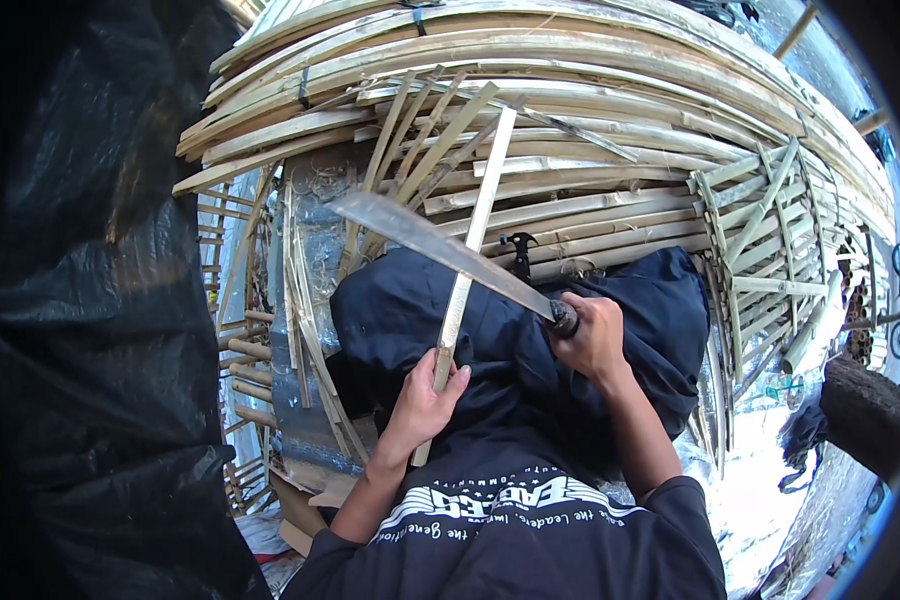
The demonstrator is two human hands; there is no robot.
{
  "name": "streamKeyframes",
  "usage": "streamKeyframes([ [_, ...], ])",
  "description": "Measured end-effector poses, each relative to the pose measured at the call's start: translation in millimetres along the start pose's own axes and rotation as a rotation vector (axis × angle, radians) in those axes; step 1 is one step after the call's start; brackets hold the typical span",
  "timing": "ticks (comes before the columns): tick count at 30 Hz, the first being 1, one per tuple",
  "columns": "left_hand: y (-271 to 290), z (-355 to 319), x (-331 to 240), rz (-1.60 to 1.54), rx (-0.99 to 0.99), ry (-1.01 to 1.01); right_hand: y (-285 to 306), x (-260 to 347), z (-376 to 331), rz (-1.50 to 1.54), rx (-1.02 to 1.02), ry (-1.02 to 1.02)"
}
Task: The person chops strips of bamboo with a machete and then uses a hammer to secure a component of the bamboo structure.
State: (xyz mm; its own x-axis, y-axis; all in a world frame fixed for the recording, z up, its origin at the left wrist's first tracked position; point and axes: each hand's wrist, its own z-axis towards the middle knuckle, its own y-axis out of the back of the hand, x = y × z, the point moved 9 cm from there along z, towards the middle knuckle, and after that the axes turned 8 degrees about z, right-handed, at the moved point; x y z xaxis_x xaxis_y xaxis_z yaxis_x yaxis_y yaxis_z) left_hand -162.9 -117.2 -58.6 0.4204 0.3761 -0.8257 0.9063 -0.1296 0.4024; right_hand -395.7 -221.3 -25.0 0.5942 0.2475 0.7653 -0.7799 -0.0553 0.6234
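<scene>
My left hand [428, 398] is closed round the lower part of a pale bamboo strip [477, 230], which slants up and away over my lap. In my right hand [590, 335] is the dark handle of a machete [445, 248]. Its long blade points to the far left and crosses in front of the strip; whether the edge touches the strip I cannot tell. Beyond my knees a claw hammer [521, 254] with a dark head rests against the bamboo slats.
Long split bamboo slats [590, 160] lie stacked ahead, several loose strips [410, 140] leaning on them. A bamboo lattice panel [765, 235] stands at right, near a thick dark log [865, 410]. Black plastic sheeting [120, 300] hangs at left, beside thin strips [305, 290] on the ground.
</scene>
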Motion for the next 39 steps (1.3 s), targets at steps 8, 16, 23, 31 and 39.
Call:
streamKeyframes([
  [8,-28.7,4.4,-45.8,0.137,0.030,-0.101,2.9,8.6,12.7,-0.079,0.121,0.190],
  [16,-25.8,10.3,-51.7,0.134,0.025,-0.126,-11.8,1.1,22.2,-0.207,0.172,0.199],
  [23,-20.7,12.3,-49.4,0.076,0.034,-0.106,-14.1,5.4,38.0,-0.252,0.223,0.239],
  [31,-18.9,14.0,-73.3,0.087,0.033,-0.147,13.1,15.7,50.3,-0.248,0.097,0.296],
  [39,-30.2,-3.8,-74.6,0.178,0.022,-0.148,67.3,-30.9,67.5,-0.406,-0.087,0.047],
])
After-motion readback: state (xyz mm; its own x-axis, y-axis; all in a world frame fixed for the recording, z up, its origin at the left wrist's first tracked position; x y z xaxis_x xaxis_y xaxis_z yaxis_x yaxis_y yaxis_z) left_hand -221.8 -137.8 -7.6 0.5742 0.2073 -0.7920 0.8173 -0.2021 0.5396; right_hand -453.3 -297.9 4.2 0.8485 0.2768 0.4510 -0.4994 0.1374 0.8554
